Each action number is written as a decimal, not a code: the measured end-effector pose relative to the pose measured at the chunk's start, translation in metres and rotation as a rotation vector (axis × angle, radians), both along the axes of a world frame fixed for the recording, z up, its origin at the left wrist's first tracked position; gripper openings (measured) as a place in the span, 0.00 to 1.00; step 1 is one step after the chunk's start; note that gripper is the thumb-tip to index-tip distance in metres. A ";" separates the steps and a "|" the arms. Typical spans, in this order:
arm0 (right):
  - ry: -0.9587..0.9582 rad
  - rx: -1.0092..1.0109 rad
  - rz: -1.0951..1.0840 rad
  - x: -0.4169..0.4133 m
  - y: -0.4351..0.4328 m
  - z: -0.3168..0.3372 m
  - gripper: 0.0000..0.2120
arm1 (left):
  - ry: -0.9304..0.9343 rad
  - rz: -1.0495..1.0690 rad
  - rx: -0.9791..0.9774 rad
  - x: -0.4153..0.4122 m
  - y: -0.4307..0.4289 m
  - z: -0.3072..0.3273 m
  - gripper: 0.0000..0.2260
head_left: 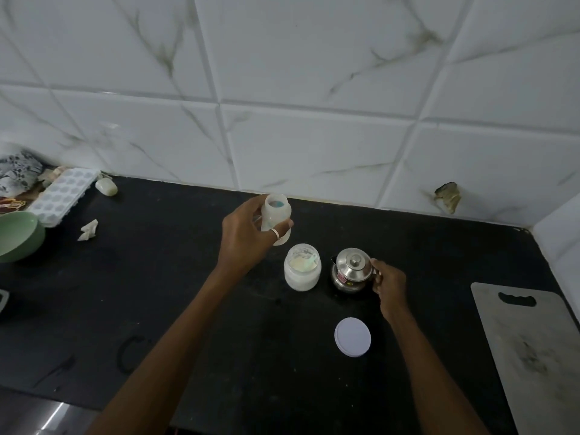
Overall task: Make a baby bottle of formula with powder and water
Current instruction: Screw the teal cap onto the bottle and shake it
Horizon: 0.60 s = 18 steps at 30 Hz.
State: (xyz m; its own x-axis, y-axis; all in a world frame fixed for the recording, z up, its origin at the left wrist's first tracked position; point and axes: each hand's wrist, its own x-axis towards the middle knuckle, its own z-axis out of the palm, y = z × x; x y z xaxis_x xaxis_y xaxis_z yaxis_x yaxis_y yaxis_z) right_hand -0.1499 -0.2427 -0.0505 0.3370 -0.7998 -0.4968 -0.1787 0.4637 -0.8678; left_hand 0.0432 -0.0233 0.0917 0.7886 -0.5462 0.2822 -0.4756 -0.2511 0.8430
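Nearest, a flat round white plastic lid (352, 337) lies on the matt black stone surface (219, 324). To its right lies a scuffed grey rectangular cutting board (527, 356) with a handle slot.

Farther in, the right grip (389, 285) is closed, fingers curled at the handle side of the small polished steel lidded pot (353, 273), which stands on the surface. The handle itself is mostly hidden. Judgement: if this pot holds the water, it will be heavy for its size, rigid and smooth. Take it by the handle and pour slowly.

Just left of the pot stands an open clear glass jar of white powder (303, 268). It is fragile and stable when left standing.

Beyond the jar, the left grip (248, 237) wraps thumb and fingers round the body of the translucent white plastic baby bottle (276, 218). The bottle has no teat and its mouth is open. Whether its base touches the surface cannot be determined. Judgement: the bottle is light, slightly flexible and easily tipped, so hold it at mid-body and steady it during filling.

At far left are a pale green glossy bowl (18, 235) and a white moulded ice tray (62, 196), below a veined white tiled wall (314, 89).
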 end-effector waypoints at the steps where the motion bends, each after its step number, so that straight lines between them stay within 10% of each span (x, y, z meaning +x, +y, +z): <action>1: -0.001 -0.029 0.008 -0.002 0.001 0.002 0.10 | 0.000 -0.003 0.000 0.000 0.000 0.000 0.25; 9: 0.158 -0.462 -0.093 -0.012 0.015 0.030 0.20 | 0.013 -0.016 -0.039 -0.004 0.003 0.004 0.23; 18: -0.011 -0.800 -0.021 0.038 0.055 0.138 0.09 | 0.029 -0.029 -0.090 -0.001 0.021 0.024 0.24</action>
